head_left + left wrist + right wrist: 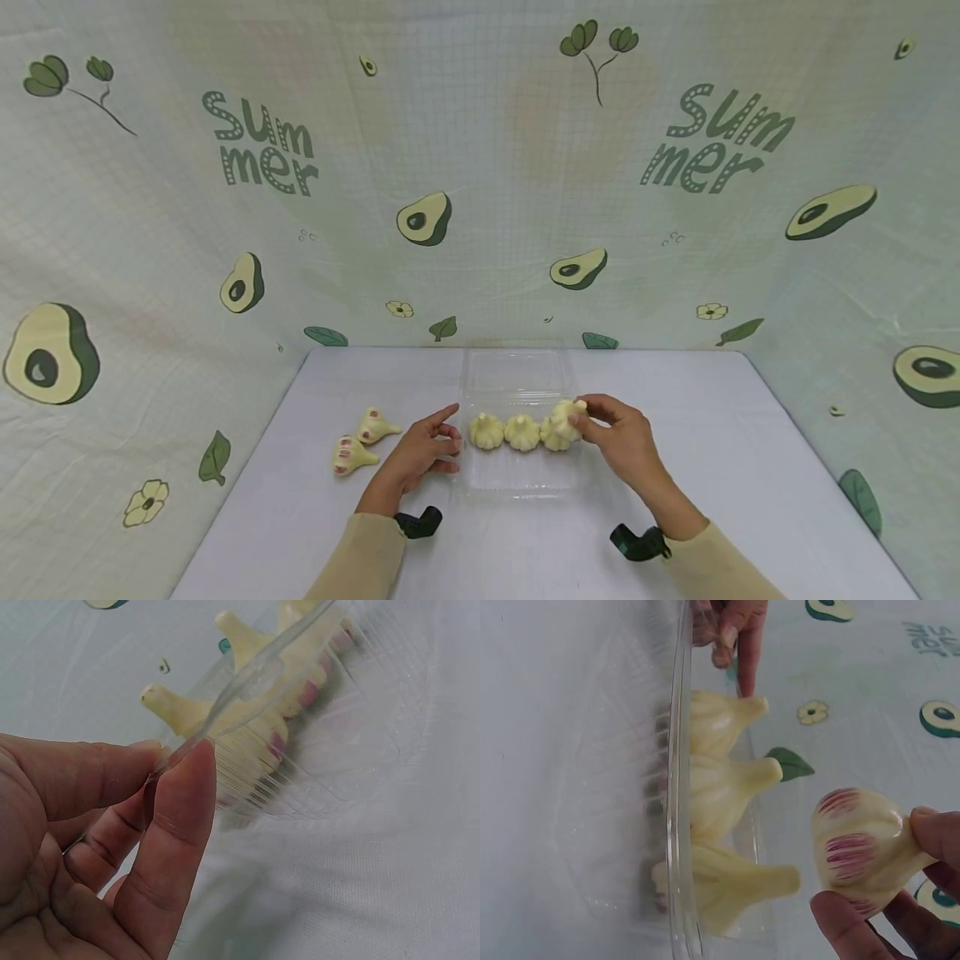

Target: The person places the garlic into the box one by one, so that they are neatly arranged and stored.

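Note:
A clear plastic box (517, 477) with its lid (517, 371) folded open at the back lies on the table. Inside, a row of three garlic bulbs (522, 433) stands with stems up. The left hand (420, 454) is at the box's left side; in the left wrist view its thumb and finger pinch the box's rim (232, 688). Over the right end of the row, the right hand (626, 437) holds another garlic bulb (859, 851) by thumb and fingers, purple streaks facing the right wrist camera. This bulb partly covers the rightmost one in the head view.
Two more garlic bulbs, one nearer (351, 456) and one farther (375, 426), lie on their sides left of the left hand. A white cloth covers the table (675, 408). Behind it hangs a curtain (480, 150) printed with avocados and lettering.

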`<move>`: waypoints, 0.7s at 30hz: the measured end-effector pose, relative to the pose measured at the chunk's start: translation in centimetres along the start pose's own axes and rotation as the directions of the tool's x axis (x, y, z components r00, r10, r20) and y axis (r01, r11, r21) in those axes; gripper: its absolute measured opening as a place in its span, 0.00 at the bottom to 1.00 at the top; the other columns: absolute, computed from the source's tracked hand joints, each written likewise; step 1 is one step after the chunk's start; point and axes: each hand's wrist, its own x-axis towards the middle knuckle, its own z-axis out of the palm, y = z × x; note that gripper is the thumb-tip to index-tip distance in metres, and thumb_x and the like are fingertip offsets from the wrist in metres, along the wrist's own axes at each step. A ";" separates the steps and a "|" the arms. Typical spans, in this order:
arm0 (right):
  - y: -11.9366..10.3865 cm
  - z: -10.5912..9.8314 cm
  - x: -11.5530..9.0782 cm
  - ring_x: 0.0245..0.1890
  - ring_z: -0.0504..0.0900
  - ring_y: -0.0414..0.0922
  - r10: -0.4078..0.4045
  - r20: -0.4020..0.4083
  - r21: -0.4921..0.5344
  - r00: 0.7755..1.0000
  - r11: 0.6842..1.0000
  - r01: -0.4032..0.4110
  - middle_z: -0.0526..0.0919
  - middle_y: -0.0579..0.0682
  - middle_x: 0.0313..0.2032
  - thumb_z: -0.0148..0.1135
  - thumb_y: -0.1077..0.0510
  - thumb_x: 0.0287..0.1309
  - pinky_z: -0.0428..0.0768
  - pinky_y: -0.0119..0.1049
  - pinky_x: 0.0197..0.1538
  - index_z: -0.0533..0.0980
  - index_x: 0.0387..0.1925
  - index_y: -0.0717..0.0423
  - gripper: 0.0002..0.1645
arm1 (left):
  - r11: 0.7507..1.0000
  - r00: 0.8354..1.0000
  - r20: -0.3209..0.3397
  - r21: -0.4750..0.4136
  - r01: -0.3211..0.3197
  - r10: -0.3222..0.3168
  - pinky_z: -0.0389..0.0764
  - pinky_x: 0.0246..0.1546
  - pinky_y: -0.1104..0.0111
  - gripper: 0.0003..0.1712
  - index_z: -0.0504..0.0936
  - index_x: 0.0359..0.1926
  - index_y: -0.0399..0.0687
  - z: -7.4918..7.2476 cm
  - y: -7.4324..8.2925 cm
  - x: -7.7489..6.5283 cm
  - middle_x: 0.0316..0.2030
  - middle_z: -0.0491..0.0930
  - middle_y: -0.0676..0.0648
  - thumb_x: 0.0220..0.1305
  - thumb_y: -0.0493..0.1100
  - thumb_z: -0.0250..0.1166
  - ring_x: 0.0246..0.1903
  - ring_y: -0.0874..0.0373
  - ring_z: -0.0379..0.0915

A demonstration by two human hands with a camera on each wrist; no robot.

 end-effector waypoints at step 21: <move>-1.2 6.4 -1.4 0.54 0.88 0.55 -0.081 0.121 -0.027 0.989 0.996 0.085 0.90 0.51 0.48 0.76 0.59 0.62 0.89 0.37 0.46 0.83 0.45 0.48 0.12 | 1.000 1.000 0.024 -0.013 -0.017 0.017 0.88 0.32 0.67 0.45 0.58 0.83 0.50 -0.2 -0.2 0.0 0.46 0.75 0.45 0.71 0.27 0.64 0.38 0.56 0.78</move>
